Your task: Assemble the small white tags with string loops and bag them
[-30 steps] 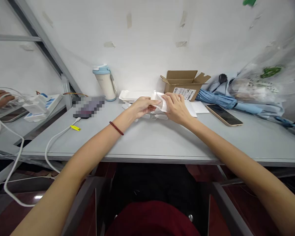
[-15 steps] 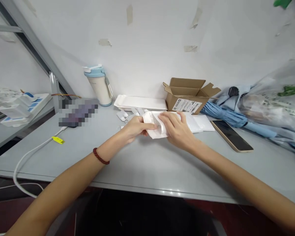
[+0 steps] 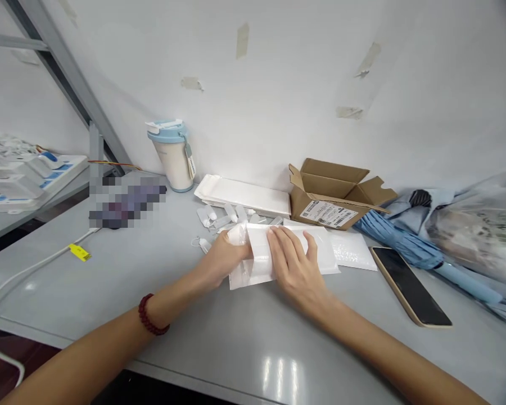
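A white padded envelope [image 3: 261, 261] lies low over the desk between both hands, its open mouth facing left. My left hand [image 3: 223, 259], with a dark red bead bracelet at the wrist, is closed at the mouth; some of its fingertips are hidden by the flap. From the right, my right hand [image 3: 295, 267] holds the envelope, fingers across its top and the thumb out of sight. Just behind my left hand lie several small clear-and-white plastic pieces [image 3: 230, 214]. Another white bubble envelope [image 3: 354, 250] rests partly under the held one.
Behind stand a stack of white envelopes [image 3: 244, 194], an open cardboard box [image 3: 329, 208] and a blue-lidded tumbler [image 3: 172, 157]. To the right are a phone [image 3: 411, 287] and a folded blue umbrella [image 3: 405, 236]. A white cable [image 3: 37, 261] runs along the left of the grey desk.
The camera view has tilted, so the desk things sit lower. The envelope's mouth has spread wider, and my left hand has shifted from its edge farther into the opening.
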`<state>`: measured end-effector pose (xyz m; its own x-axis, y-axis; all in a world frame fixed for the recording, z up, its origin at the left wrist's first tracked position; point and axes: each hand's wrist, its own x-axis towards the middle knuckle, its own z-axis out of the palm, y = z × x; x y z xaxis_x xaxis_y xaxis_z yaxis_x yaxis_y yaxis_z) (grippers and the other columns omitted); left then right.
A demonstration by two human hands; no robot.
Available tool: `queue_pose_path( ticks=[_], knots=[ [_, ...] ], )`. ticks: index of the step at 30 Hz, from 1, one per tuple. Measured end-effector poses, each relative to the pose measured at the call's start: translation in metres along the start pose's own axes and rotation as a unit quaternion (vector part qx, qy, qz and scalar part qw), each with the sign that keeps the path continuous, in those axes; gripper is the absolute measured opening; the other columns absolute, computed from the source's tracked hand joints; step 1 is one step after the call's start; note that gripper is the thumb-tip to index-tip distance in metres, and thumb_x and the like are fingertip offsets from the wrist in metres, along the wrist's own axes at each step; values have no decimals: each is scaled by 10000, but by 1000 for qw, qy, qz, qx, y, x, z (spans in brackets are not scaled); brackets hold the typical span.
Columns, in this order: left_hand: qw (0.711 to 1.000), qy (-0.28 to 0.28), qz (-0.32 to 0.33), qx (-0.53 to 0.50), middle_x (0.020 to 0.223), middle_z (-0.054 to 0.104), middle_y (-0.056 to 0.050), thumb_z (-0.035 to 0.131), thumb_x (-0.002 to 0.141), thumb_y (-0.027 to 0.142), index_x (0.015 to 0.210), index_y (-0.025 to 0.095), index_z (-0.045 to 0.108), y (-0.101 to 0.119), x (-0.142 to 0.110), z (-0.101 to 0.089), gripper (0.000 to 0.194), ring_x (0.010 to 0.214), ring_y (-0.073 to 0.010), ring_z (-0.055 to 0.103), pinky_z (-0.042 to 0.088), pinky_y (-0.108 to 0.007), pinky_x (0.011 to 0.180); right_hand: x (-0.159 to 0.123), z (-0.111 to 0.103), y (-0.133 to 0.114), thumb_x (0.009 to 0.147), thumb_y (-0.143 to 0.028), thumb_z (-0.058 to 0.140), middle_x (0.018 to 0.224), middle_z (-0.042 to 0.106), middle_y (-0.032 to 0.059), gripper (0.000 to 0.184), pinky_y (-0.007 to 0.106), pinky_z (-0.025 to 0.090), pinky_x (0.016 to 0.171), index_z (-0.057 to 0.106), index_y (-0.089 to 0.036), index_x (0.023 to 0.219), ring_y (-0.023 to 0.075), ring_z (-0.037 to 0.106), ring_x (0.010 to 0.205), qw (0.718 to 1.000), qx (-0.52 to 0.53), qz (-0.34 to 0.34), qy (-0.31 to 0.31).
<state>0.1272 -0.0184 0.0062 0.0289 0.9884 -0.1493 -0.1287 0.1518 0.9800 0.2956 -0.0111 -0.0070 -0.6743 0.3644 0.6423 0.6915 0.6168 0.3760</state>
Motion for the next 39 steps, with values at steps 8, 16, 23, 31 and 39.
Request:
queue_pose_path(
  ticks=[8, 16, 23, 31, 39],
  knots=[
    [990, 42, -72, -114, 807, 708, -60, 740, 626, 234, 940, 130, 687, -8, -14, 1, 335, 739, -207, 654, 516, -283, 643, -6, -4, -31, 856, -76, 408, 1209, 613, 177, 444, 473, 280, 1013, 516, -112, 1285, 270, 515, 1191, 993, 47, 105, -24],
    [985, -16, -124, -117, 864, 705, -52, 703, 676, 251, 975, 145, 679, 0, -25, -3, 318, 777, -196, 655, 496, -252, 628, -16, 10, -22, 890, -170, 457, 1112, 626, 126, 370, 432, 315, 985, 535, -206, 1250, 222, 552, 1079, 987, 65, 143, 36],
    [994, -30, -76, -66, 832, 695, -49, 711, 694, 333, 942, 140, 670, 4, -23, -5, 317, 733, -182, 637, 488, -256, 615, -21, -1, -15, 858, -126, 499, 1187, 554, 128, 411, 419, 323, 928, 561, -240, 1247, 243, 475, 1112, 981, 38, 182, -49],
    [986, -162, -4, -42, 556, 577, -24, 629, 786, 463, 629, 132, 622, 7, -6, -27, 367, 474, -117, 519, 423, -238, 443, -12, -15, -16, 807, 37, 420, 1030, 628, 96, 427, 454, 253, 950, 604, -204, 1109, 216, 505, 1020, 983, -3, 175, -56],
    [995, -38, 88, -19, 555, 532, 11, 617, 787, 487, 623, 147, 568, 0, -4, -20, 381, 502, -103, 499, 410, -219, 467, -11, -17, -17, 847, -5, 467, 935, 660, 63, 296, 463, 192, 1012, 604, -182, 1041, 194, 541, 1009, 989, -28, 145, -29]
  ],
)
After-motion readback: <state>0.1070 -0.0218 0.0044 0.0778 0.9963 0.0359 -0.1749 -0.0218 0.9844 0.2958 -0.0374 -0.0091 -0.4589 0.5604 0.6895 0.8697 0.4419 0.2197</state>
